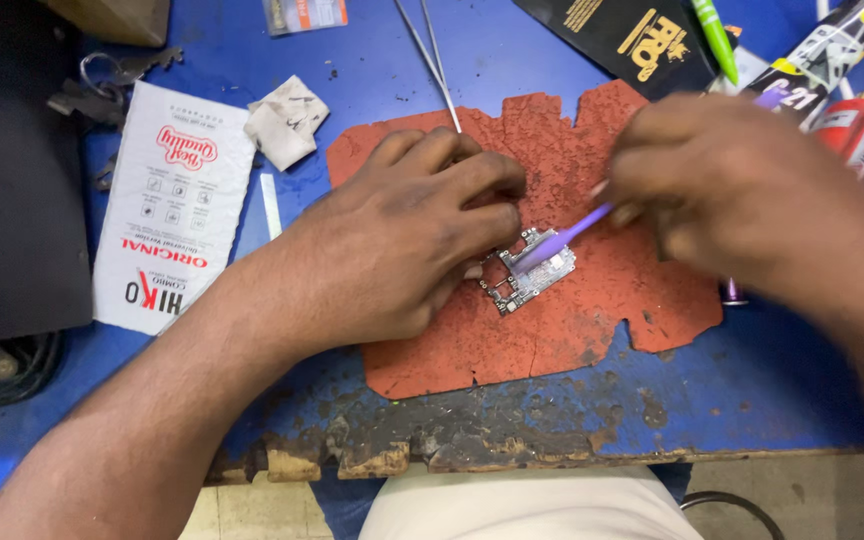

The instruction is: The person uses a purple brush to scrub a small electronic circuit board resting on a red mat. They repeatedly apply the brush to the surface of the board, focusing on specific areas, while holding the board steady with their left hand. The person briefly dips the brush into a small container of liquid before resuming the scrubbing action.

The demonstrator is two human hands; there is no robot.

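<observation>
Lying on a worn blue table [772, 390], a cracked red mat [572, 330] carries a small, likely fragile circuit board [530, 282], pinned edgewise by left hand [402, 240] fingertips while right hand [742, 190] pinches a purple brush [562, 240] on it

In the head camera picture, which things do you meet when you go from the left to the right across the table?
White packet → crumpled paper → left hand → circuit board → purple brush → right hand → red-handled tool. The hands and the board are over the red mat.
</observation>
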